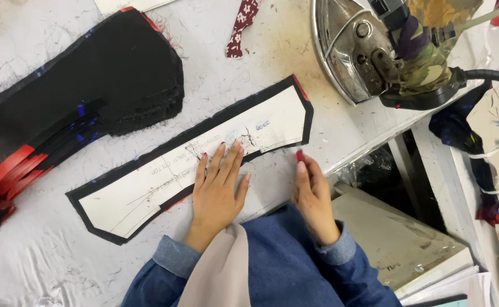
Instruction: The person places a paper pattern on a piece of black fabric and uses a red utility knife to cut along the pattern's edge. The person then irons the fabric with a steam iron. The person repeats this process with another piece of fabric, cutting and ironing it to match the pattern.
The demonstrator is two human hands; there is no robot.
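Both hands' fingers [231, 162] flat, spread on paper pattern [204, 165].

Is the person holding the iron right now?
No, the iron stands apart at the table's far edge, while the left hand lies flat on the paper pattern and the right hand beside it.

A garment-making workshop, at a pressing and cutting table [45, 250] padded in white cloth flecked with loose threads. A heavy industrial steam iron [369, 48], its handle wrapped in fabric, rests near the far right corner. A stack of cut black fabric pieces [107, 74] lies at the left edge; a white paper pattern [147, 187] sits mid-table on black cloth.
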